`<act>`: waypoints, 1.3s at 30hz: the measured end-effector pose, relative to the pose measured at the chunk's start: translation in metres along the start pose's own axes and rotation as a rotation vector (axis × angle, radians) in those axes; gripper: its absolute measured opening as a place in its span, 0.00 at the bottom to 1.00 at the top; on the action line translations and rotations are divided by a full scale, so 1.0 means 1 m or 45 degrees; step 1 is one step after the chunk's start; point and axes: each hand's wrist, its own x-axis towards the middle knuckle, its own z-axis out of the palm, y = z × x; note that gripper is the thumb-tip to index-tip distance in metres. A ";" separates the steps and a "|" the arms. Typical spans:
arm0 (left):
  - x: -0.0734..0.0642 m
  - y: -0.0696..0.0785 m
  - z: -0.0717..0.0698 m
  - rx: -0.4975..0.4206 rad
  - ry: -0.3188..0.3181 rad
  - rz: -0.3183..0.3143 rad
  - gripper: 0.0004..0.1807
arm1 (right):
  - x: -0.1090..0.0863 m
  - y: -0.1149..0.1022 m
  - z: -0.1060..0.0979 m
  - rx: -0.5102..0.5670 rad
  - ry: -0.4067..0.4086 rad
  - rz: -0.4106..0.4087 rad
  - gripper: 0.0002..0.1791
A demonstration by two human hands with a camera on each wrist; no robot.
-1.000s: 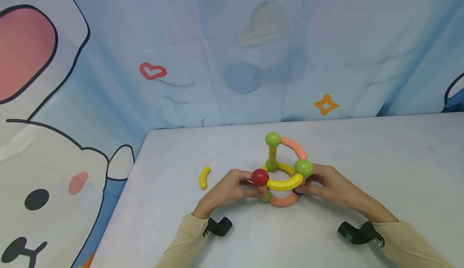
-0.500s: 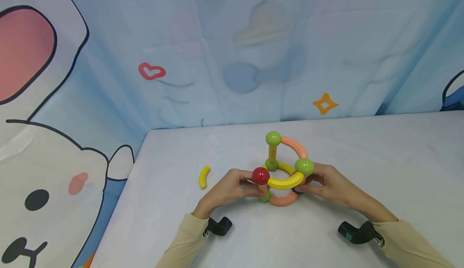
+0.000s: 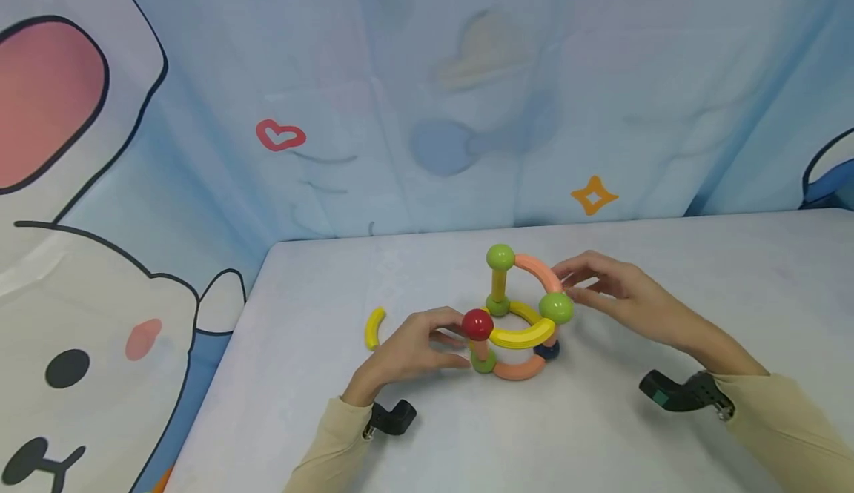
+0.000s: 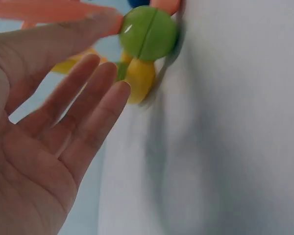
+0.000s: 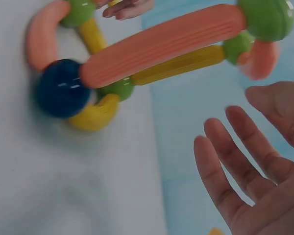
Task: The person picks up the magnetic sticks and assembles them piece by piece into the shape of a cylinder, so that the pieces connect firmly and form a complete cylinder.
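A frame of balls and sticks stands on the table in the head view. Its upper front has a red ball (image 3: 477,325), a curved yellow stick (image 3: 523,336) and a green ball (image 3: 556,308). A dark blue ball (image 3: 547,350) sits at the lower right. My left hand (image 3: 416,345) is at the left side, its fingers loose around the red ball's upright; in the left wrist view the thumb overlaps the salmon stick beside a green ball (image 4: 148,33). My right hand (image 3: 614,293) holds nothing, fingertips right by the curved salmon stick (image 3: 539,270) at the frame's upper right.
A loose curved yellow stick (image 3: 375,328) lies on the white table (image 3: 320,285), left of the frame and close behind my left hand. A printed blue curtain (image 3: 427,93) hangs behind the table's far edge.
My right hand has let go of the frame's lower right and moved up and to the right, uncovering the dark blue ball. My left fingers have loosened and drawn slightly left.
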 end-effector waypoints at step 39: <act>-0.021 -0.004 -0.044 0.343 0.625 -0.549 0.14 | 0.081 -0.050 0.003 -0.074 -0.203 0.119 0.18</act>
